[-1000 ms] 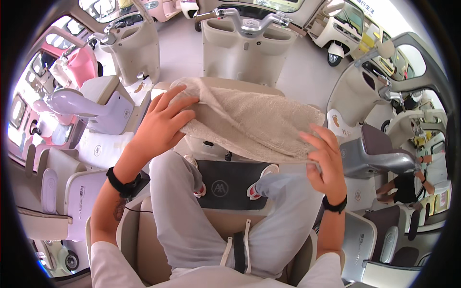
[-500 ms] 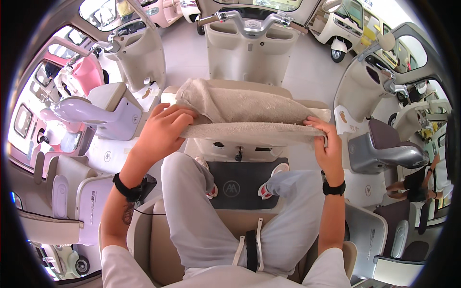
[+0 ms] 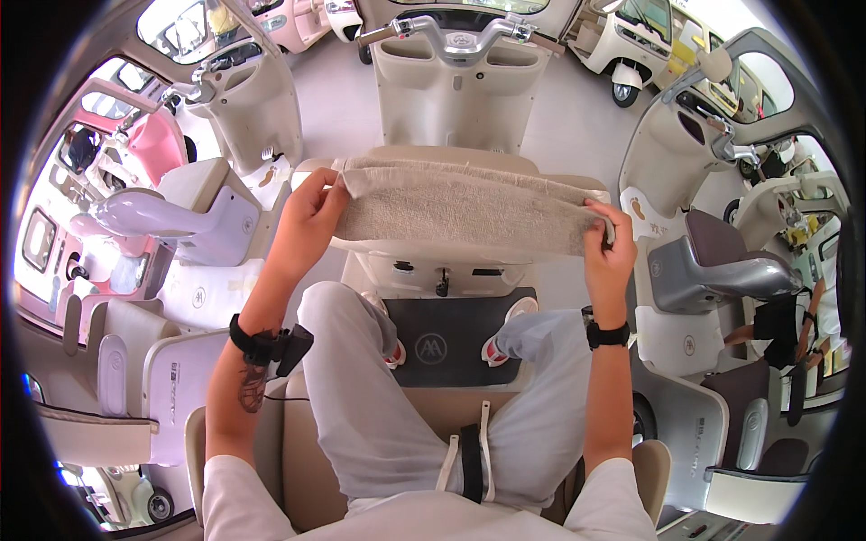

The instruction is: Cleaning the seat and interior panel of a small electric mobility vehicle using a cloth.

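Note:
A beige towel, folded into a long strip, is stretched between my two hands in front of me. My left hand pinches its left end near the upper corner. At the other end, the fingers of my right hand are closed around the right corner. Behind and just below the towel is the beige seat of the vehicle, partly covered by the cloth. Whether the towel rests on that seat or hangs just over it, I cannot tell.
Ahead stands a beige front panel with a silver handlebar. A dark floor mat lies between my feet. To the left is a lilac seat unit, to the right a grey one. Another person's arm shows at the far right.
The towel was loosely folded with a raised flap; now it is a flatter, tauter strip. My left hand has moved slightly up and left, and its grip has shifted toward the upper corner.

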